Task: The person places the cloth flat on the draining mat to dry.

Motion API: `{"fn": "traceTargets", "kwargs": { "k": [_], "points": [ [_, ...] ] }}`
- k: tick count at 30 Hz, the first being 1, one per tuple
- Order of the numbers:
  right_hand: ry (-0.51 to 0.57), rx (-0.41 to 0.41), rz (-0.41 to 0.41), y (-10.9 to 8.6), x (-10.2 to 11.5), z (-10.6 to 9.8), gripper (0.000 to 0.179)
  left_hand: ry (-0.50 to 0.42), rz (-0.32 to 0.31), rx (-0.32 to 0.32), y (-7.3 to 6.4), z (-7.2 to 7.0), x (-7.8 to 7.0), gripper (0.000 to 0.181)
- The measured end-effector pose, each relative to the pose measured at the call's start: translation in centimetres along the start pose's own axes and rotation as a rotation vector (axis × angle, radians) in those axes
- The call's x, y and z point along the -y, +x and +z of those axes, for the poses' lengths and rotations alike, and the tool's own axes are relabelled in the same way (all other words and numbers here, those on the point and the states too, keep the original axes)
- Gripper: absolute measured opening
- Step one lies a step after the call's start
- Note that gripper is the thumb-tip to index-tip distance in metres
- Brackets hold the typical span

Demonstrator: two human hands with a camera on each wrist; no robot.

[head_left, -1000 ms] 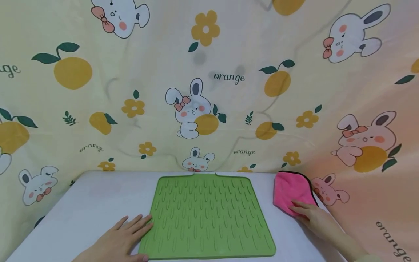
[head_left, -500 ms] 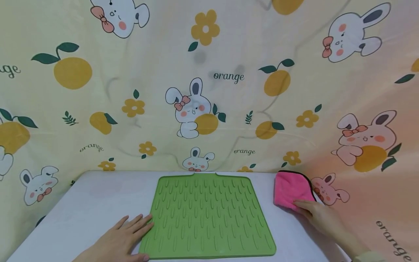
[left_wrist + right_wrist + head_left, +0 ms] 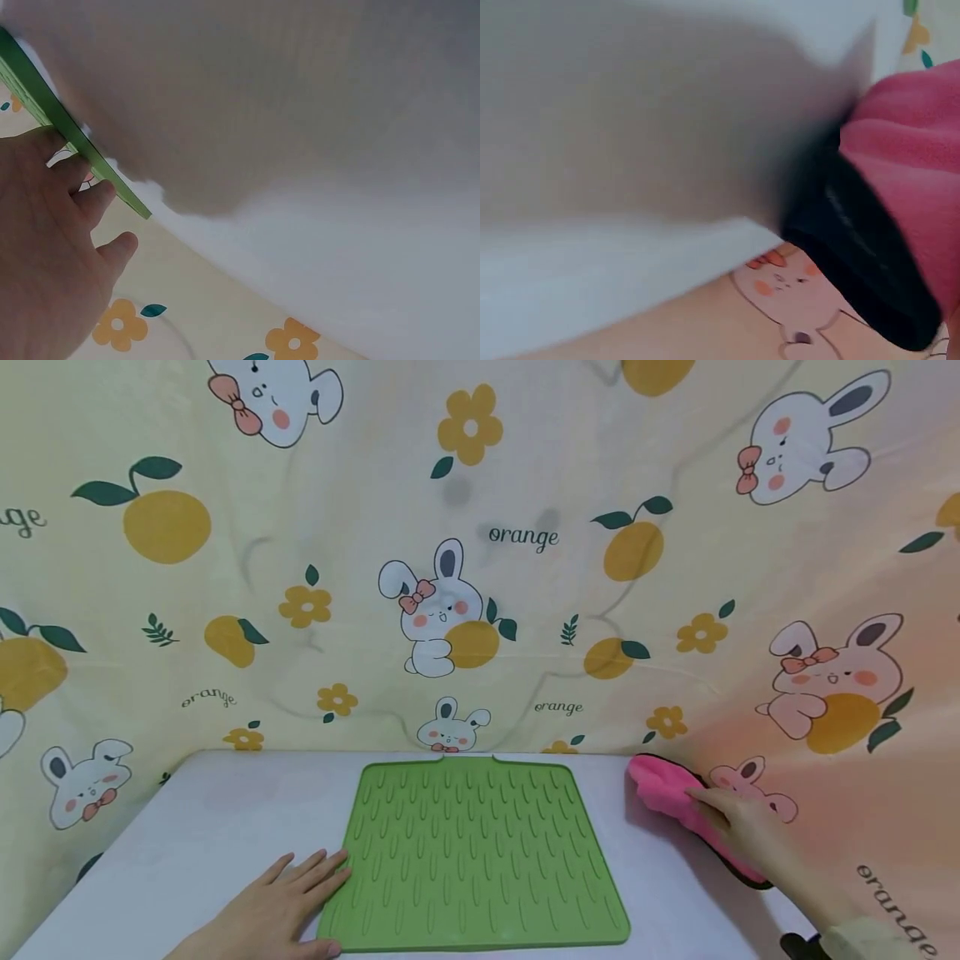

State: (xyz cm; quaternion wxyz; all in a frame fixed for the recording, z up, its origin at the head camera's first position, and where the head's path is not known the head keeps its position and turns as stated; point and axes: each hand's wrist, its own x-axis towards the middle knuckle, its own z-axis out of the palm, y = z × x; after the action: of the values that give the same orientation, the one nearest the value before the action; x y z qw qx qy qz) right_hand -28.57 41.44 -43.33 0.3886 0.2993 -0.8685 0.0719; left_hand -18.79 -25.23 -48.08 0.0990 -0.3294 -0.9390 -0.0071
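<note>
A green mat (image 3: 480, 860) with raised ridges lies flat on the white table. My left hand (image 3: 266, 906) rests at its left edge, fingers spread and fairly straight. In the left wrist view those fingers (image 3: 94, 202) touch the mat's side (image 3: 56, 112). Over at the table's right edge, my right hand (image 3: 753, 839) pinches a pink cloth (image 3: 663, 787) with black edging, which is bunched up and partly lifted. The right wrist view shows the cloth's pink folds (image 3: 907, 142) and dark border close up; the fingertips of that hand are hidden there.
A white table (image 3: 225, 827) carries the mat and runs back to a curtain (image 3: 360, 527) printed with rabbits and oranges. The same print hangs along the right side. A small black object (image 3: 798, 946) shows at the lower right, beside the sleeve.
My right hand has gone from touching the flat cloth to gripping it. The cloth is now gathered up, its near part raised toward the hand. My left hand has stayed put.
</note>
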Motion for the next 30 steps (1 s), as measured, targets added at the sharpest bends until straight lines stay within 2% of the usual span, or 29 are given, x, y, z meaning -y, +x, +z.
{"fn": "traceTargets", "kwargs": {
  "k": [6,8,11,15,19,26,30],
  "points": [
    [-0.020,0.083,0.092,2.4,0.5,-2.0,0.037,-0.026,-0.016,0.017,0.0,0.0,0.0,0.082],
    [-0.023,0.087,0.106,3.1,0.6,-2.5,0.036,-0.025,-0.015,0.014,0.0,0.0,0.0,0.082],
    [-0.015,0.049,0.095,4.3,0.7,-3.0,0.039,-0.014,-0.011,0.005,-0.1,0.1,0.0,0.082],
    [-0.004,-0.031,0.035,5.8,0.8,-3.4,0.046,-0.001,-0.006,-0.009,-0.1,0.2,0.0,0.082],
    [-0.012,-0.076,0.010,7.4,1.4,-3.8,0.046,-0.005,-0.007,-0.012,-0.1,0.3,0.0,0.081],
    [-0.011,-0.028,0.055,10.1,4.2,-4.8,0.043,-0.015,-0.015,-0.005,0.0,0.3,0.0,0.082],
    [0.040,-0.065,0.018,11.7,6.0,-4.6,0.043,-0.018,-0.020,0.004,0.0,0.2,0.0,0.083]
  ]
}}
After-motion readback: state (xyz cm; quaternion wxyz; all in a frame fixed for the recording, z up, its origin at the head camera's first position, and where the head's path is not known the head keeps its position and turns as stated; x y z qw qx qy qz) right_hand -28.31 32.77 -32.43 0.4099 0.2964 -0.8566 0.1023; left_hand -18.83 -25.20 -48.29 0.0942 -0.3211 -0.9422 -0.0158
